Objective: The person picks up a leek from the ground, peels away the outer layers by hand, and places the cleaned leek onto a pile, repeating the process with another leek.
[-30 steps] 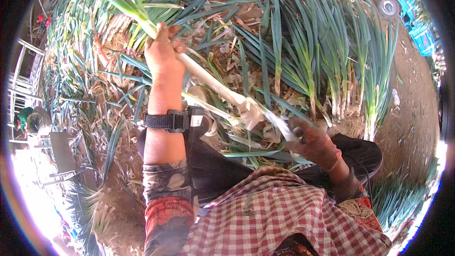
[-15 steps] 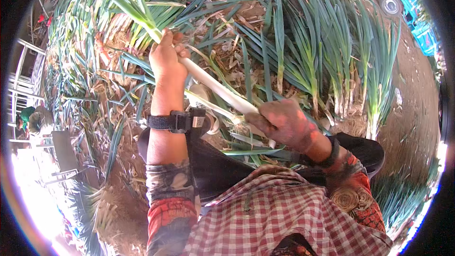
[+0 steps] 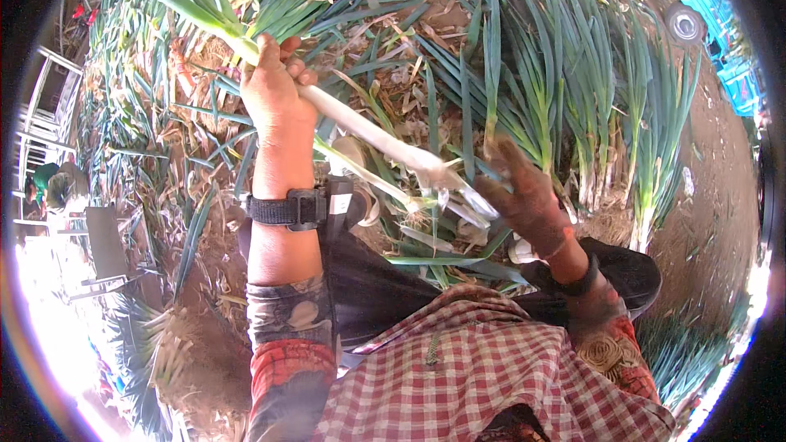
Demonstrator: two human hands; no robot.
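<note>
Brown bare soil (image 3: 696, 229) stretches along the right side, with a bright blue metal frame (image 3: 733, 65) and its grey-rimmed wheel (image 3: 684, 24) at the upper right, and white metal railings (image 3: 41, 139) at the far left. Tall green-leaved leeks (image 3: 565, 90) with pale lower stems lean in a row at the right, and dry brown and whitish leaf scraps (image 3: 401, 98) litter the ground before the seated person. Half a second ago the right hand (image 3: 528, 196) was wrapped around the lower end of one long white leek with green tops (image 3: 368, 129); now it is off to the right of that end, blurred, its fingers loosely spread. A loose whitish strip (image 3: 475, 199) trails from the lower end toward its thumb; whether the two touch, I cannot tell. The left hand (image 3: 278, 86), a little higher and further left than before, is closed around the leek's upper part, just below the leaves, so the stalk slants down to the right above the lap. Its forearm rises nearly straight, with a black woven strap (image 3: 282, 211) near the wrist; the right forearm angles inward. Beneath the held stalk lies a thinner leek (image 3: 368, 180).
</note>
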